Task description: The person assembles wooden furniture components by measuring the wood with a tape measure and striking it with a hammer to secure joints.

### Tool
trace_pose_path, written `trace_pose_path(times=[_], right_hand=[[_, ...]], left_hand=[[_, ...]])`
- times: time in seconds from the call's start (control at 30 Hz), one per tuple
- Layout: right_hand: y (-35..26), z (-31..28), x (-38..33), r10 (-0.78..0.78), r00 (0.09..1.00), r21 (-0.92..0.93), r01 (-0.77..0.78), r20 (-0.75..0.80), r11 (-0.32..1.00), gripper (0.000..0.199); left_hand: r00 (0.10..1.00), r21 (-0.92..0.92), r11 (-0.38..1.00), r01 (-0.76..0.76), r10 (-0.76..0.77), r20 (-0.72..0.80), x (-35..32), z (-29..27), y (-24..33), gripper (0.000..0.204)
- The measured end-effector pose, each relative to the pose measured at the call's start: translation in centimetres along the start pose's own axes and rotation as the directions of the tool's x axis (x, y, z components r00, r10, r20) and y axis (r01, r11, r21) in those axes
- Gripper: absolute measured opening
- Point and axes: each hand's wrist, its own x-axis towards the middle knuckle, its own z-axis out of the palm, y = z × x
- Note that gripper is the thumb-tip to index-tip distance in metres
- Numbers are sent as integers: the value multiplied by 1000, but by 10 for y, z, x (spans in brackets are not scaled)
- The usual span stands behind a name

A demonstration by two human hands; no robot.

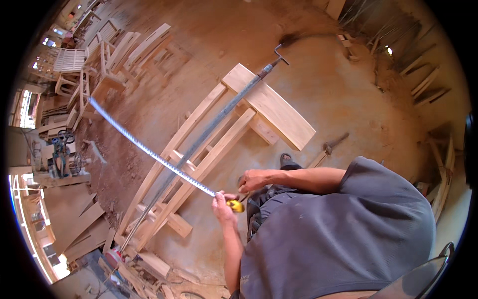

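Observation:
My left hand [225,208] is closed around a yellow tape measure [235,205]. Its white blade [144,148] is pulled far out, slanting up to the left across a pale wooden frame [219,147]. Close by, my right hand [253,180] has its fingers curled; whether anything is in them I cannot make out. The frame has long curved rails, short crosspieces and a wide board [279,109] at its far end. A long metal bar clamp [214,119] lies lengthwise over it, its bent handle [282,55] past the board.
Wooden chair frames [94,70] crowd the far left. Flat boards [84,229] lean at the left, and offcuts [154,264] lie at the lower left. More lumber [428,84] rests along the right side. A long-handled tool [328,148] lies near my foot [286,159].

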Motion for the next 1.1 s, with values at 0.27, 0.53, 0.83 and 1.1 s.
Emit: trace_pose_path(times=[0.27,0.53,0.83,1.1], right_hand=[[-5,-101,22,161,859,482,109,-486,869,20],[46,-277,28,153,339,123,-106,-928,987,27],[70,-383,97,34,345,-39,-202,-938,979,39],[78,-398,123,87,496,-31,-225,-864,974,27]], left_hand=[[941,328,935,134,-224,254,22,-86,13,41],[902,597,794,114,-335,272,30,-79,26,40],[884,709,673,210,-441,157,33,-96,53,35],[872,759,574,307,-489,18,24,-91,80,40]])
